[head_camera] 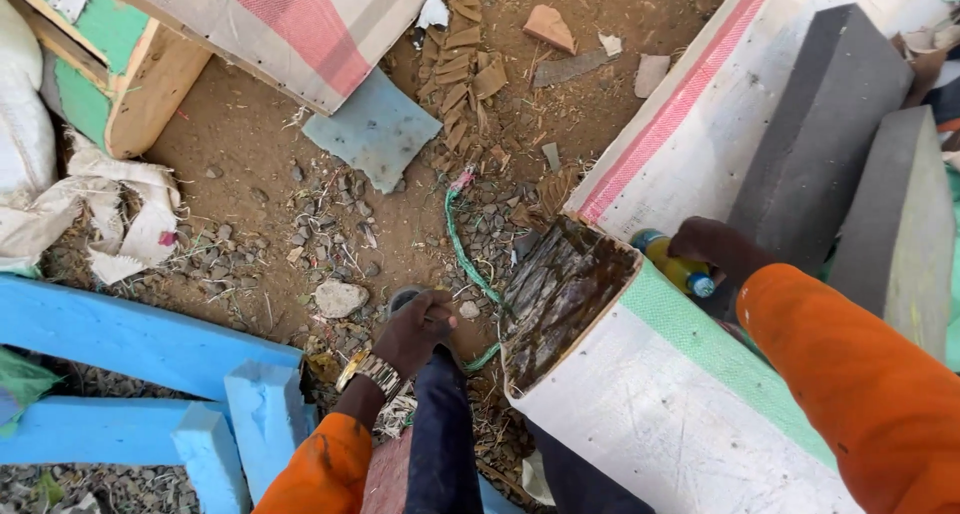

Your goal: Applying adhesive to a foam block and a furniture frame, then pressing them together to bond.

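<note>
A: What does the left hand (418,326) have hold of?

B: It is curled shut near the knee, close to a small round dark object (403,296) on the ground; whether it grips that, I cannot tell. A metal wristwatch (370,370) sits on that wrist.

A: And the right hand (718,248)?

B: Closed around a yellow plastic bottle with a blue cap (675,267), held just beside the far edge of the white board with the green stripe (650,394). The board's open end, smeared with dark brown glue (562,294), faces the left hand.

A: Any room to move?

B: Bare brown dirt (240,134) lies open ahead. Loose grey stones (340,297) and a green twisted rope (462,249) lie beside the board's glued end.

A: What hems things in?

B: Blue-painted wooden beams (130,339) on the left, grey foam blocks (820,134) leaning on a white panel with a red stripe (690,104) on the right, and a blue-grey foam scrap (375,129) farther out.
</note>
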